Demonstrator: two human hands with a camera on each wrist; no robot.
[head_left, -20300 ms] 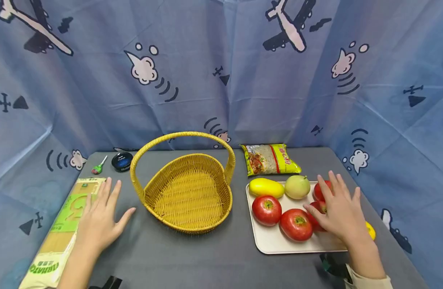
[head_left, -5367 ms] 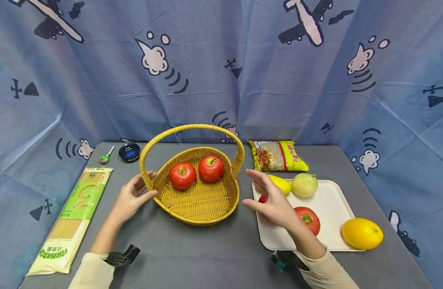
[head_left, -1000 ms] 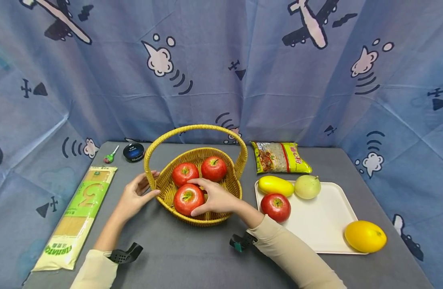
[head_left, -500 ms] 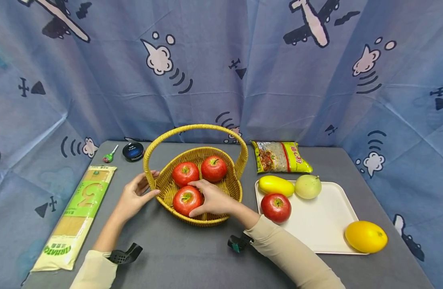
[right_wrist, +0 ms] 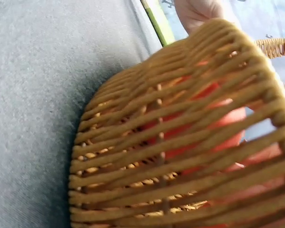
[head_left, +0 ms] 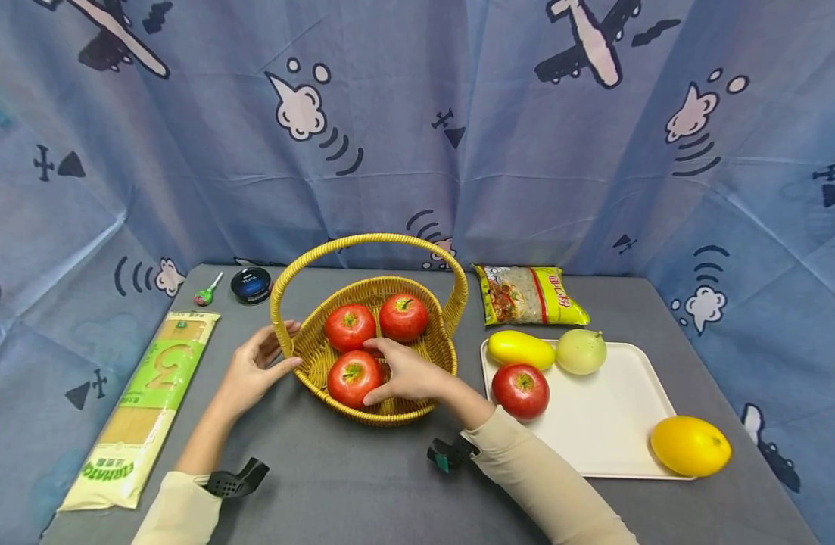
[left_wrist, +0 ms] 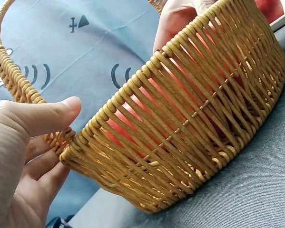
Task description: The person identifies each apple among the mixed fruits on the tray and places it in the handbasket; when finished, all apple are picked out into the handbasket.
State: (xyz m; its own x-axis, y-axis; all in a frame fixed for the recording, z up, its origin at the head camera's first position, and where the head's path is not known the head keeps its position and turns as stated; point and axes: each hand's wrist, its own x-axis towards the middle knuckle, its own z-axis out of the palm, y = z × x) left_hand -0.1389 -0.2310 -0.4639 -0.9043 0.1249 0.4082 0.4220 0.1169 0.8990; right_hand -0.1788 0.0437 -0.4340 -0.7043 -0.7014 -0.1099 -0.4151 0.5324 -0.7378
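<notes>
In the head view a golden wicker basket (head_left: pixel 308 376) with an arched handle stands mid-table. My left hand (head_left: pixel 250 376) holds its left side where the handle meets the rim. The left wrist view shows the thumb (left_wrist: pixel 52 115) on the near side of that joint and the fingers beyond. Three red apples lie inside: one front apple (head_left: pixel 353 380), one at back left (head_left: pixel 350 328), one at back right (head_left: pixel 403 317). My right hand (head_left: pixel 412 372) reaches over the rim beside the front apple, thumb and index finger loosely spread at its right edge. In the right wrist view the weave (right_wrist: pixel 147 142) hides that hand.
To the right a white tray (head_left: pixel 597 424) bears a red apple (head_left: pixel 520 391), a yellow oblong fruit (head_left: pixel 521 350), a pale green fruit (head_left: pixel 581 352) and a yellow fruit (head_left: pixel 690 446). Around lie a food bag (head_left: pixel 526 295), noodle pack (head_left: pixel 144 409), tuna tin (head_left: pixel 250 285) and lollipop (head_left: pixel 204 297).
Over the last seconds the right hand brought a third apple from the tray into the basket's front. Since half a second ago, its fingers have drawn back slightly rightward. The left hand stays put.
</notes>
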